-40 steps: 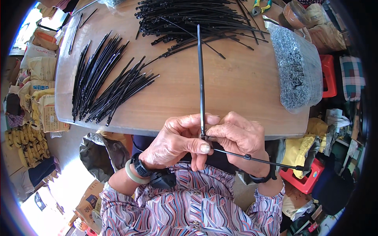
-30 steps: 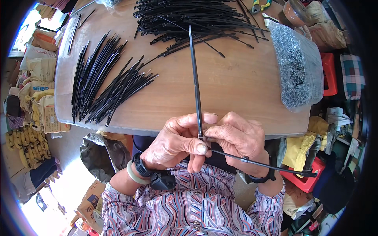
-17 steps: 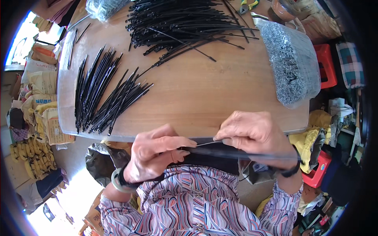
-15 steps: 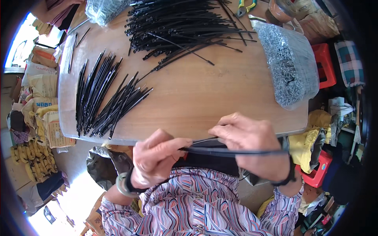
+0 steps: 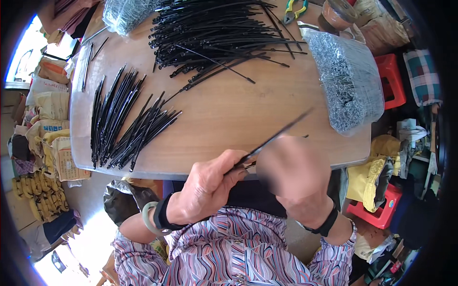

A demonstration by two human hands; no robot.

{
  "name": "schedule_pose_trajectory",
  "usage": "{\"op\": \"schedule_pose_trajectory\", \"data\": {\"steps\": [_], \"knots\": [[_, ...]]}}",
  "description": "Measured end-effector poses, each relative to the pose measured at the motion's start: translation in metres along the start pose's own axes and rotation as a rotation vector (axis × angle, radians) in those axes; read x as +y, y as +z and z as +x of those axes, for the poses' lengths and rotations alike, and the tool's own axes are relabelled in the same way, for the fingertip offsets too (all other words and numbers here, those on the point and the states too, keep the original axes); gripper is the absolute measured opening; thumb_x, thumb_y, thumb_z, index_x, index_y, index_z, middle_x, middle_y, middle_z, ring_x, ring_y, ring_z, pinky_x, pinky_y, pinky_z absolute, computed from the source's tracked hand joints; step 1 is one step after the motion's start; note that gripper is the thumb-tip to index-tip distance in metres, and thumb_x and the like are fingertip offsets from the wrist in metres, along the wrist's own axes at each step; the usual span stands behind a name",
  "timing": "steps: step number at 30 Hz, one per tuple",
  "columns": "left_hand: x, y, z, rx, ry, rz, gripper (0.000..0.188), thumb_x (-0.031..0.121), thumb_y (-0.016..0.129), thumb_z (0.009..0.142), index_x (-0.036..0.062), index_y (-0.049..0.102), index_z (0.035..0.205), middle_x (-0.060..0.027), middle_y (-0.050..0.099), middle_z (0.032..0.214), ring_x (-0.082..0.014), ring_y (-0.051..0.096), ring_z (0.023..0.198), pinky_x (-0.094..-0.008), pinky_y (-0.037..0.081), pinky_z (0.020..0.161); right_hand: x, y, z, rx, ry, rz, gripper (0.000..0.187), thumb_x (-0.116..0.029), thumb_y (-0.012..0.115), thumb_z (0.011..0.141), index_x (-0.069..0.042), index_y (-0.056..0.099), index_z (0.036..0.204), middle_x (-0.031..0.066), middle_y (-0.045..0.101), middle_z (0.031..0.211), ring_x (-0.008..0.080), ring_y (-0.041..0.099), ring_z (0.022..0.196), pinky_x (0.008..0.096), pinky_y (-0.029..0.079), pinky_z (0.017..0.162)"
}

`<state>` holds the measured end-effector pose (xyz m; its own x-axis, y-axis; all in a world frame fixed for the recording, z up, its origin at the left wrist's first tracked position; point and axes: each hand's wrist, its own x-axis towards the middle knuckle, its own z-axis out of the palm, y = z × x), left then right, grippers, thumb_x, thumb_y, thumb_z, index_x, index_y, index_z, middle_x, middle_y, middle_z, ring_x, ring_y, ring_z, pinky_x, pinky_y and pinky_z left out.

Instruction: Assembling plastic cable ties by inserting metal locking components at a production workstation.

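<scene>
In front of the table's near edge, my left hand (image 5: 208,185) is closed round a thin black strip (image 5: 279,133). The strip slants up and to the right, its far end over the tabletop. Close beside it on the right is my right hand (image 5: 305,190), its fingers smeared by blur. A small dark tip shows past those fingers; what it belongs to is hidden. Two loose bunches of similar black strips, a longer bunch (image 5: 117,114) and a shorter bunch (image 5: 145,136), lie at the table's left. A big pile of black strips (image 5: 210,35) covers the far middle.
A clear plastic bag of small metal pieces (image 5: 346,81) lies on the table's right, another bag (image 5: 126,14) at the far left. Pliers (image 5: 295,12) and a tape roll (image 5: 339,13) sit at the back. Red stools (image 5: 381,209) and sacks (image 5: 71,157) stand around the wooden table (image 5: 267,109).
The black strip has swung from nearly level to slanting up and right. My left hand has turned and moved slightly right; my right hand has shifted slightly left.
</scene>
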<state>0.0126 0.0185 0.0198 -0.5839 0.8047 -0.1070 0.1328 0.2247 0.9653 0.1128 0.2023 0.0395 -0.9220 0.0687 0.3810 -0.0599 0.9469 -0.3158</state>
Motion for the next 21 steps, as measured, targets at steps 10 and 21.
{"op": "schedule_pose_trajectory", "data": {"steps": [10,21], "knots": [[-0.013,-0.018,-0.015,0.06,0.451,0.547,0.04,-0.007,0.06,0.073,-0.0009,0.06,0.113,-0.0129,0.061,0.084,-0.027,0.062,0.065,-0.0366,0.051,0.055,0.003,0.011,0.032,-0.25,0.036,0.148,0.024,-0.009,0.075,0.069,-0.006,0.07,0.092,0.008,0.062,0.091,0.0304,0.057,0.092,0.0417,0.045,0.084],[0.004,-0.118,0.024,0.189,0.101,0.872,0.03,0.003,0.071,0.081,-0.0014,0.063,0.109,-0.0168,0.057,0.11,-0.0359,0.055,0.104,-0.0455,0.047,0.085,0.015,-0.003,0.013,-0.175,0.129,0.249,0.025,0.006,0.069,0.076,-0.004,0.07,0.099,0.0098,0.068,0.091,0.0281,0.066,0.08,0.0383,0.053,0.069]]}}
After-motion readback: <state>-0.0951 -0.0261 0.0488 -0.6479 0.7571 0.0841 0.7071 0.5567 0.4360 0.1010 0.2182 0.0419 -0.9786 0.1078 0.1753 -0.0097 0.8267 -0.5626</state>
